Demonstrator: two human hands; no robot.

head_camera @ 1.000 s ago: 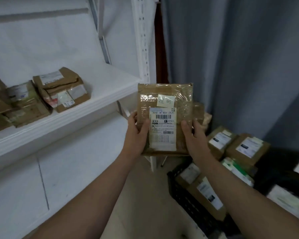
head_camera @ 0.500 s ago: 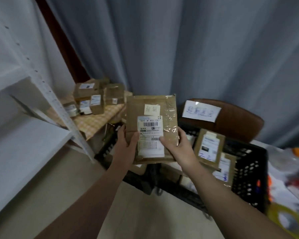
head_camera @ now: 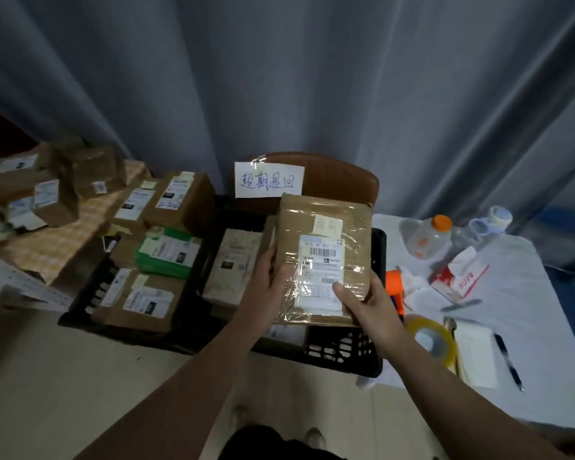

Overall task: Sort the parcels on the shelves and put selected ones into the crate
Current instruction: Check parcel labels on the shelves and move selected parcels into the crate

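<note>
Two hands held one flat brown parcel point(head_camera: 291, 239) above the right end of the black crate point(head_camera: 342, 350), seen from the head camera. The left hand point(head_camera: 265, 287) gripped the parcel's lower left edge, thumb on the front and fingers curled behind. The right hand point(head_camera: 370, 305) pinched the lower right corner, thumb pressed on the white label point(head_camera: 321, 260). The parcel's long axis ran away from the person, its far short edge raised toward the handwritten sign point(head_camera: 269, 180) and its label facing the camera. Other parcels point(head_camera: 146, 300) lay in the crate. Near the desk's point(head_camera: 528, 293) front left corner sat a tape roll point(head_camera: 429, 340), with a notebook point(head_camera: 475, 353) beside it.
</note>
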